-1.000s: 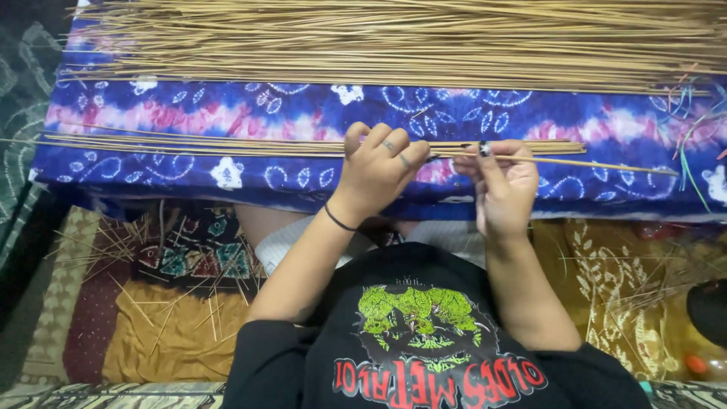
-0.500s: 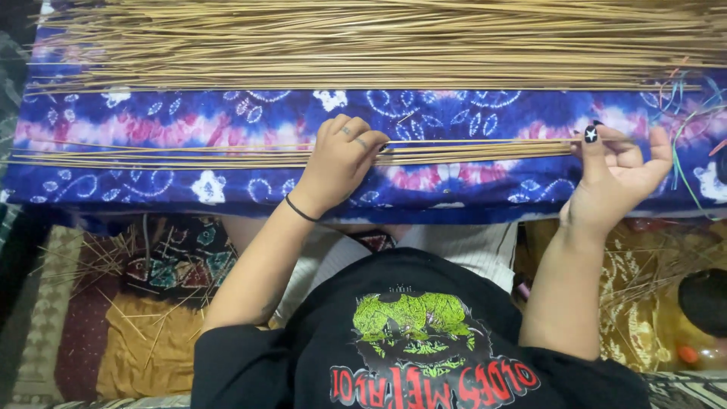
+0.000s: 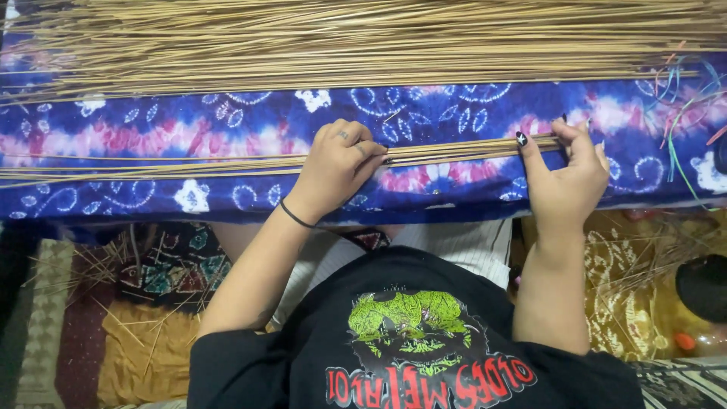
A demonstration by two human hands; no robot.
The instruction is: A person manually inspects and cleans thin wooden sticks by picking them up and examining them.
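A thin bundle of long tan sticks (image 3: pixel 189 165) lies across a blue, pink and white tie-dye cloth (image 3: pixel 227 121) over my lap. My left hand (image 3: pixel 337 170), with a black band at the wrist, is curled over the middle of the bundle and presses it onto the cloth. My right hand (image 3: pixel 568 178), its nails painted dark, pinches the bundle's right end between thumb and fingers. A much wider layer of the same sticks (image 3: pixel 363 38) covers the far side of the cloth.
Coloured strings (image 3: pixel 685 98) trail over the cloth at the right edge. Loose sticks (image 3: pixel 113 303) litter the patterned mats on the floor at the left. A dark round object (image 3: pixel 700 288) sits low on the right beside yellow fabric (image 3: pixel 621 303).
My right hand slid away from the left along the bundle, opened briefly at the far right, and now grips the bundle's right end. The left hand stayed on the sticks.
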